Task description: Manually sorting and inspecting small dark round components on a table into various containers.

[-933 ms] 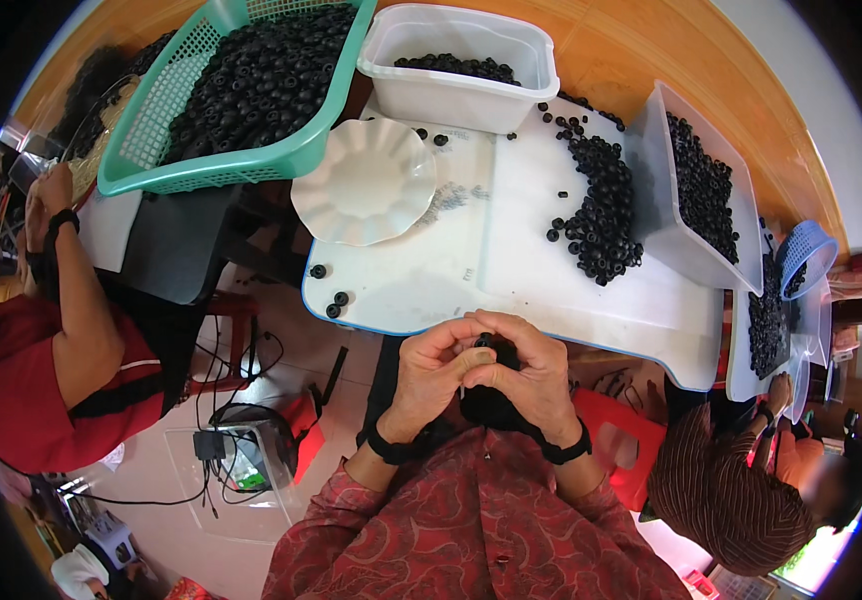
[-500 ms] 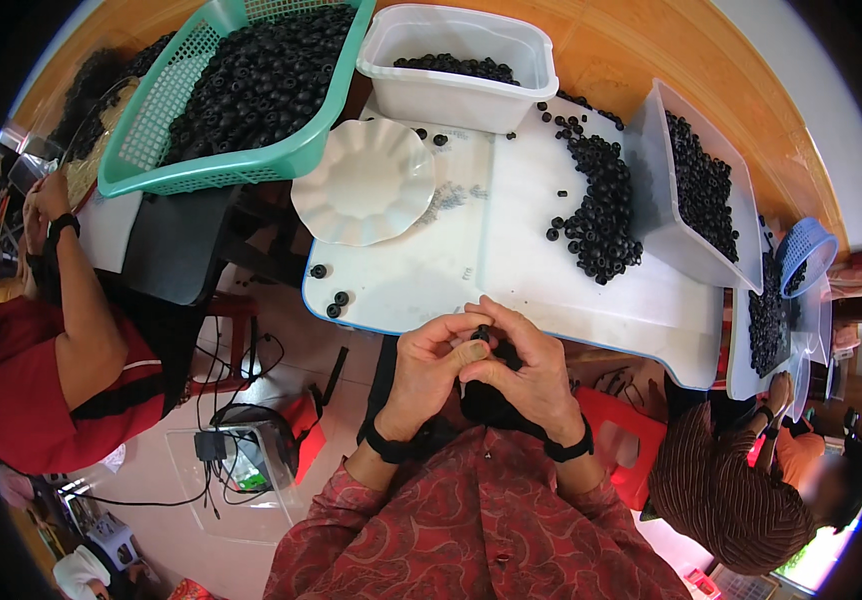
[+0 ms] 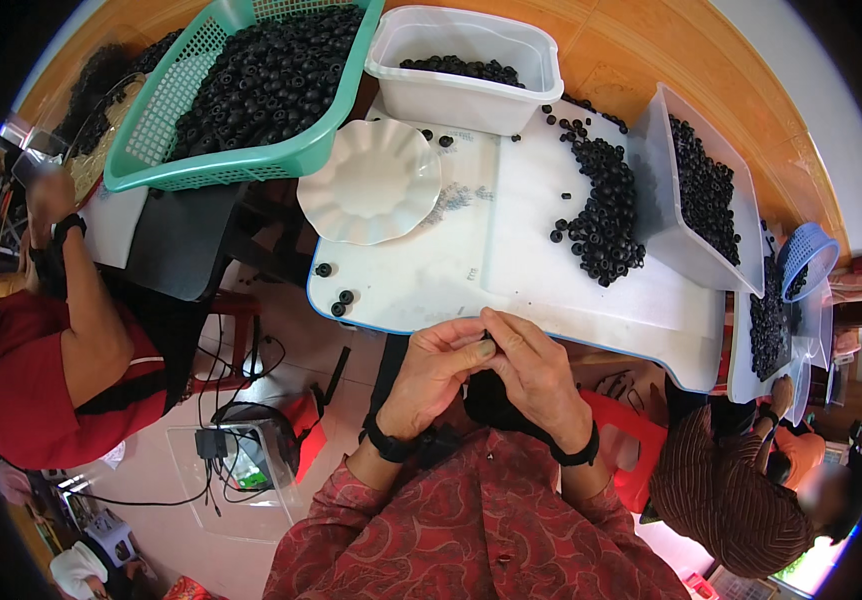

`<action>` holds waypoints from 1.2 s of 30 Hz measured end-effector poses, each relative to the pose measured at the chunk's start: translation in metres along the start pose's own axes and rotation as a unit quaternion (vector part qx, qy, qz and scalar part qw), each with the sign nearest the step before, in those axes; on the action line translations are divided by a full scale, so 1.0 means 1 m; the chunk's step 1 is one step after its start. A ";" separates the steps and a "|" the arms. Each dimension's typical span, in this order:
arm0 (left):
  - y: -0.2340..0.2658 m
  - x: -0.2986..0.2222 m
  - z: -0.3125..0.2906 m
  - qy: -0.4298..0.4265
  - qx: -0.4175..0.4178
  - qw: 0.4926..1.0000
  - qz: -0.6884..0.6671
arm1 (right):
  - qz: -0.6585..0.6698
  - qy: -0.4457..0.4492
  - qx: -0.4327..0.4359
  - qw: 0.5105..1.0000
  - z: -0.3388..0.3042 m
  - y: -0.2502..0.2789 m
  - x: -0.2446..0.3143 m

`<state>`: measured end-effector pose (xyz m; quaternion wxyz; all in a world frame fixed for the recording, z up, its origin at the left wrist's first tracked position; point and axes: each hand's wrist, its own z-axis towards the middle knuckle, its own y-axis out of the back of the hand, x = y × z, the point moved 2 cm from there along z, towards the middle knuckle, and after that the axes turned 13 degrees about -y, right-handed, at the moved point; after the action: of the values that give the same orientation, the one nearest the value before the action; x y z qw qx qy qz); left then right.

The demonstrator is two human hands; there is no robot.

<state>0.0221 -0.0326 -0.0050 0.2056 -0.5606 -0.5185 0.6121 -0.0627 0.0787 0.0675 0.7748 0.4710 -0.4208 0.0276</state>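
My left hand [image 3: 433, 372] and my right hand [image 3: 539, 378] meet at the near edge of the table. Thumbs and fingertips of both close on a small black round part [image 3: 487, 338], mostly hidden by the fingers. Beyond them on the white tabletop lies a loose pile of black ring-shaped parts [image 3: 606, 215], to the right. A few single black parts [image 3: 341, 303] sit at the left front corner. A white scalloped plate [image 3: 371, 185] with nothing on it stands at the left.
At the back are a green basket [image 3: 241, 165] and a white tub [image 3: 461, 100], both holding black parts. A translucent bin [image 3: 651, 190] of them leans at the right. Co-workers sit left [image 3: 61, 390] and right [image 3: 726, 480]. Cables [image 3: 216, 450] trail over the floor at left.
My fingers have shifted around the black part, which shows less now. The right fingers have straightened and closed nearer the left ones. The view has moved slightly.
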 end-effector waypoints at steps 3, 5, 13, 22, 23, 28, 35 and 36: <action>0.005 0.001 0.000 0.016 0.019 0.999 0.040 | -0.003 0.003 -0.007 1.000 -0.001 0.000 -0.004; 0.002 0.001 0.000 0.014 0.018 0.999 0.042 | -0.002 -0.007 -0.015 1.000 -0.002 0.001 -0.005; -0.005 0.003 -0.001 -0.002 -0.019 1.000 -0.008 | 0.014 -0.027 -0.035 0.999 -0.003 -0.005 -0.008; -0.013 0.000 0.000 -0.045 -0.031 0.998 0.038 | 0.015 -0.047 -0.069 0.996 -0.005 -0.016 -0.010; -0.014 -0.001 0.000 -0.047 -0.032 0.998 0.039 | 0.015 -0.049 -0.072 0.996 -0.005 -0.016 -0.011; -0.018 -0.001 0.001 -0.072 -0.063 0.994 0.043 | 0.009 -0.046 -0.075 0.996 -0.003 -0.020 -0.008; -0.012 0.001 0.001 -0.063 -0.061 0.992 0.095 | 0.057 -0.095 -0.089 0.990 -0.005 -0.023 -0.012; -0.008 0.001 0.001 -0.052 -0.054 0.991 0.112 | 0.052 -0.095 -0.096 0.989 -0.005 -0.022 -0.012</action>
<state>0.0180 -0.0289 0.0010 0.0778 -0.5928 -0.4948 0.6307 -0.0575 0.0738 0.0429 0.7703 0.3723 -0.5174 -0.0176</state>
